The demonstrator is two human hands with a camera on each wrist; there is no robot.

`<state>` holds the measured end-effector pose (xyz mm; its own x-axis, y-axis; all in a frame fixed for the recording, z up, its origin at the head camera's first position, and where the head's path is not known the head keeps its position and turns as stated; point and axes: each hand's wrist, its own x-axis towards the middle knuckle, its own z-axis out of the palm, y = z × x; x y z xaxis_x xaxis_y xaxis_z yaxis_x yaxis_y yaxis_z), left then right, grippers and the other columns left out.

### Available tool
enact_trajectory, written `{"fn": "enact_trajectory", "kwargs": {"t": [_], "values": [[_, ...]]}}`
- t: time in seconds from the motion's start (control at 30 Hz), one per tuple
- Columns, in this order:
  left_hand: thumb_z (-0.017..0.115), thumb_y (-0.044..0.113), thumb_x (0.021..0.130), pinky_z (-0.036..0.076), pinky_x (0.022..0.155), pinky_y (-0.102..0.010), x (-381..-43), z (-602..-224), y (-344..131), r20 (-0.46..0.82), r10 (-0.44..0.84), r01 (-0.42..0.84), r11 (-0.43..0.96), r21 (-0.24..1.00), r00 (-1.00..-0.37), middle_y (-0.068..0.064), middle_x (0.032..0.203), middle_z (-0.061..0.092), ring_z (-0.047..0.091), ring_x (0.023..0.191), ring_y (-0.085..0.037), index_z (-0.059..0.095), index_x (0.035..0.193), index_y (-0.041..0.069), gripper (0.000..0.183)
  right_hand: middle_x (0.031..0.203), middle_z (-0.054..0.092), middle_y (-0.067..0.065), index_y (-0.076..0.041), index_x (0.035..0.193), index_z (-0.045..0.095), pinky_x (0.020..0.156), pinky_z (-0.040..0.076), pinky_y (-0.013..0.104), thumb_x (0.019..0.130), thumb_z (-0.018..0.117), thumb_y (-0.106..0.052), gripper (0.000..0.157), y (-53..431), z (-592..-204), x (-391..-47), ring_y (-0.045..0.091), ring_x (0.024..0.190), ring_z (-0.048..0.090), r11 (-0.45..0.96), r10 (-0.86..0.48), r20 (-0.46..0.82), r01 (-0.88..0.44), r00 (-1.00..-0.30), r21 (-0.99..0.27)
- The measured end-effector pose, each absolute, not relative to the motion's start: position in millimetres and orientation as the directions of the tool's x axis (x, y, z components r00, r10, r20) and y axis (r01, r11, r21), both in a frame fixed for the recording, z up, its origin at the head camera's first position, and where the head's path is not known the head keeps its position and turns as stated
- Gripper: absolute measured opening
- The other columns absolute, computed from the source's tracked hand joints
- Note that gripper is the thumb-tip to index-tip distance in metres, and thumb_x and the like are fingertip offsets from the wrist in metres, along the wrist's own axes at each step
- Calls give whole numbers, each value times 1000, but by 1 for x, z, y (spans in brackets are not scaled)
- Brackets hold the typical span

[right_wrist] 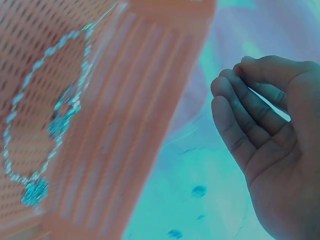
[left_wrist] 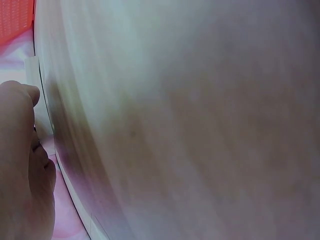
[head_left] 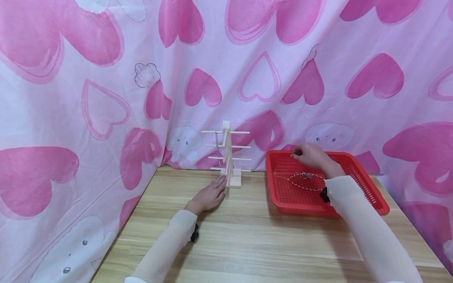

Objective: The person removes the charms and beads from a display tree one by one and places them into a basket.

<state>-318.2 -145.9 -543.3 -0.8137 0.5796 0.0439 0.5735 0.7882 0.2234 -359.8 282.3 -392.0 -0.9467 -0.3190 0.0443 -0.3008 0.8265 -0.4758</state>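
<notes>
My left hand [head_left: 211, 195] reaches to the front left of a light wooden rack [head_left: 228, 151], its extended fingers resting at the base. In the left wrist view, the thumb and bent fingertips of that hand [left_wrist: 25, 145] show beside the pale base edge [left_wrist: 32, 70]. A thin dark chain [head_left: 217, 143] hangs from the rack's left pegs. Over the back part of a red basket [head_left: 272, 188], my right hand [head_left: 313, 158] is raised with loosely bent fingers, the thumb near the index fingertip. Nothing shows in that hand [right_wrist: 272, 115]. A beaded necklace [right_wrist: 32, 72] with flower-like ornaments lies in the basket.
The wood-grain table [head_left: 244, 239] carries the rack and basket. Behind them hangs a pink curtain [head_left: 230, 86] with heart prints, which also runs along the left and right sides. The basket's raised rim [head_left: 382, 204] stands near the table's right side.
</notes>
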Motion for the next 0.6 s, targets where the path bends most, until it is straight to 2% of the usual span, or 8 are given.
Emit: {"fn": "enact_trajectory", "kwargs": {"t": [0.37,0.6], "values": [[39,31,116,25,136,-47,-317,-540,-146,21,566,557,802,217,-824,-16,178,21,20,166,-35,24,168,1,62,95,76,6,-7,110,79,86,64,46,99,73,-12,14,214,-377,-346,23,88,66,782,-462,166,-489,-871,-387],[38,33,116,24,136,-46,-319,-543,-146,18,567,558,804,208,-824,-15,178,20,20,166,-34,24,169,1,63,97,77,2,-13,110,80,85,66,39,97,78,-15,13,168,-381,-330,18,87,69,750,-515,157,-531,-843,-393]]}}
